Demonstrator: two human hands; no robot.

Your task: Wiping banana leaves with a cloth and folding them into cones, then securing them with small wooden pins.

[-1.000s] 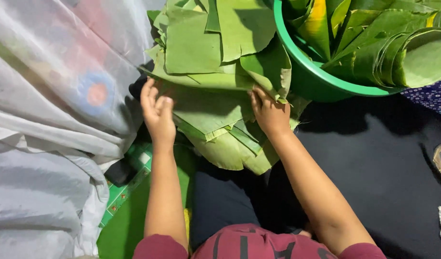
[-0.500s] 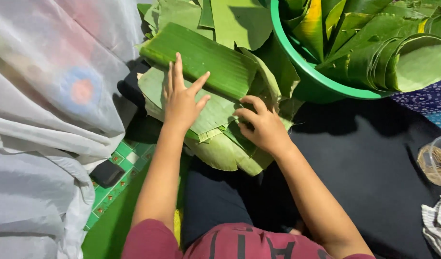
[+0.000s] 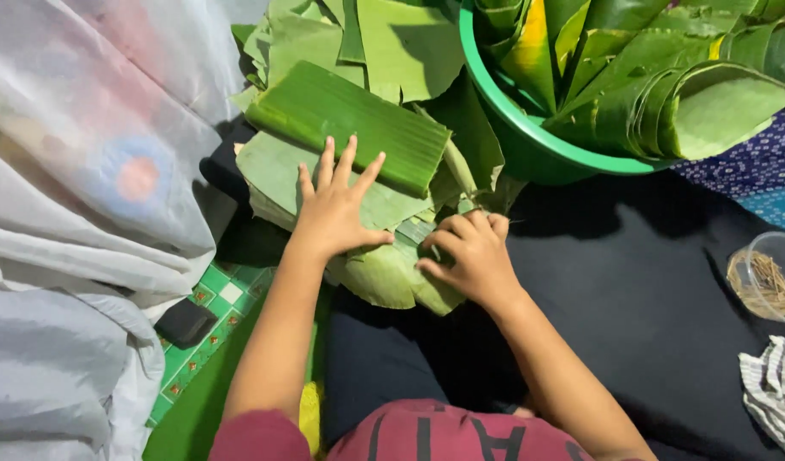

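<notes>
The left hand [image 3: 337,213] lies flat, fingers spread wide, on a stack of banana leaves [image 3: 358,213], just below a folded dark green leaf [image 3: 350,128] resting on top. The right hand [image 3: 469,256] curls over the stack's near edge, holding nothing. This looks like squaring the stack; a firm press seems needed next. A green basin [image 3: 529,141] of rolled leaves stands just right; a clear cup [image 3: 764,277] of sticks sits well apart.

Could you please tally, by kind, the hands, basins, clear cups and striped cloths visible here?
Hands: 2, the left hand and the right hand, both on the pile of cut banana leaves
Green basin: 1
Clear cup: 1
Striped cloth: 1
Total: 5
</notes>
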